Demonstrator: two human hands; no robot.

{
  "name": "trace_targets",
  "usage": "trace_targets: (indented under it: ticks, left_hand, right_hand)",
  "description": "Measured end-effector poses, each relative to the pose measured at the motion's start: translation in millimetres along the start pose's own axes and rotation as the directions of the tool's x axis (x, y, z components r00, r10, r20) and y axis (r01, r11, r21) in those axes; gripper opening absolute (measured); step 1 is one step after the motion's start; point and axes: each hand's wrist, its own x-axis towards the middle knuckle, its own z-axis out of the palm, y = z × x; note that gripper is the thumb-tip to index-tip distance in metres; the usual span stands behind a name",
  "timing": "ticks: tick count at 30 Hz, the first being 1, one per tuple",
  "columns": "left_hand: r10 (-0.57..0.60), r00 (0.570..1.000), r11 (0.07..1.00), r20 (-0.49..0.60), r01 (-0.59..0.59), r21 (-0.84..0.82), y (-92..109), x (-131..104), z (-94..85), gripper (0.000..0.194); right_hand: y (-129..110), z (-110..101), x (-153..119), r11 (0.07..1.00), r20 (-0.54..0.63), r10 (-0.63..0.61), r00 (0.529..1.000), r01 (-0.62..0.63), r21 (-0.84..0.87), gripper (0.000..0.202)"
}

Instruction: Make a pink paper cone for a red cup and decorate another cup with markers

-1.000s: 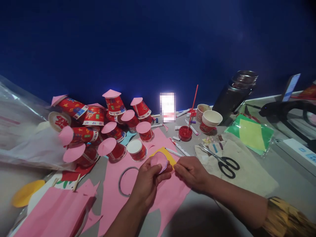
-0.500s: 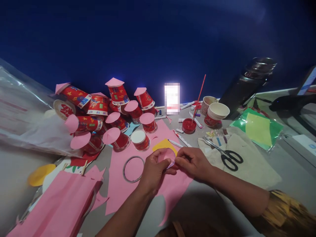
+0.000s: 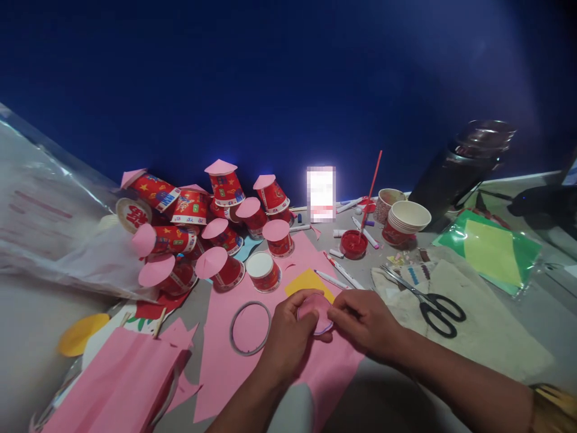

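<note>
A small pink paper disc (image 3: 318,313) with a purple line along its edge sits between my hands. My left hand (image 3: 293,328) grips it, thumb on top and fingers beneath. The fingertips of my right hand (image 3: 367,322) pinch its right edge. Below lies a large pink paper sheet (image 3: 225,385), with a yellow paper piece (image 3: 304,282) just beyond my fingers. A grey ring (image 3: 231,337) lies flat on the sheet left of my left hand. Behind it an upturned red paper cup (image 3: 264,279) shows its white base.
Several red cups with pink cone tops (image 3: 225,186) are piled at back left. Scissors (image 3: 435,310) rest on a cloth (image 3: 491,325) at right. A red paint pot (image 3: 354,245) holds a stick. Stacked cups (image 3: 408,225) and a black flask (image 3: 451,168) stand behind; a pink paper bag (image 3: 117,373) lies front left.
The whole scene sits slightly lower in view. My hands still hold the pink disc, which now faces up more fully, with my right fingertips at its edge.
</note>
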Motion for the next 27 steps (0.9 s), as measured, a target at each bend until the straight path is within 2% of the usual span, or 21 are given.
trace_targets:
  ticks: [2, 4, 7, 10, 13, 16, 18, 20, 21, 24, 27]
  left_hand:
    - [-0.027, 0.999, 1.000, 0.034, 0.026, 0.012, 2.0, -0.8, 0.2, 0.035]
    - [-0.054, 0.997, 0.999, 0.056, 0.053, 0.011, 4.1, -1.3, 0.4, 0.036]
    - [-0.062, 0.997, 0.998, 0.045, 0.062, 0.003, 6.0, -1.0, 0.2, 0.036]
    - [-0.053, 0.998, 0.999, 0.024, 0.053, -0.007, 6.5, 0.3, -1.2, 0.035]
    - [-0.061, 0.998, 0.998, 0.007, 0.061, -0.030, 6.8, 1.6, -3.4, 0.031]
    - [-0.067, 0.998, 0.997, -0.011, 0.067, -0.038, 7.3, 3.1, -6.2, 0.028]
    - [-0.057, 0.998, 0.998, -0.029, 0.057, -0.024, 7.7, 4.4, -8.1, 0.027]
    - [-0.046, 0.998, 0.999, -0.033, 0.045, -0.010, 8.4, 5.7, -9.7, 0.026]
    - [-0.043, 0.998, 0.999, -0.036, 0.042, -0.009, 9.0, 6.3, -10.2, 0.026]
    - [-0.046, 0.997, 0.998, -0.054, 0.044, -0.039, 11.4, 7.0, -10.8, 0.027]
    - [-0.046, 0.998, 0.996, -0.039, 0.044, -0.072, 13.3, 5.5, -9.2, 0.026]
  right_hand:
    - [0.0, -2.8, 1.5, 1.000, -0.011, 0.004, 1.000, -0.004, 0.029, 0.037]
    - [1.4, -5.7, 3.8, 1.000, -0.070, -0.005, 0.998, 0.005, 0.009, 0.038]
    - [4.3, -9.2, 7.7, 0.997, -0.155, -0.024, 0.988, 0.013, -0.075, 0.040]
    - [3.2, -15.7, 12.0, 0.992, -0.179, -0.043, 0.983, 0.021, -0.120, 0.040]
    - [-5.0, -35.0, 17.3, 0.989, -0.277, -0.034, 0.960, -0.008, -0.149, 0.039]
    - [-14.8, -69.1, 21.1, 0.985, -0.423, 0.057, 0.904, -0.120, -0.126, 0.036]
    - [-16.8, -93.4, 18.8, 0.970, -0.374, 0.119, 0.920, -0.188, -0.153, 0.034]
    - [-12.9, -113.1, 9.9, 0.912, -0.283, 0.185, 0.941, -0.272, -0.306, 0.035]
    - [-8.8, -120.3, 2.8, 0.853, -0.241, 0.235, 0.941, -0.319, -0.413, 0.034]
    - [7.5, -133.2, -25.6, 0.692, -0.135, 0.414, 0.900, -0.407, -0.596, 0.023]
    - [22.3, -139.1, -52.7, 0.603, -0.127, 0.527, 0.840, -0.475, -0.641, 0.013]
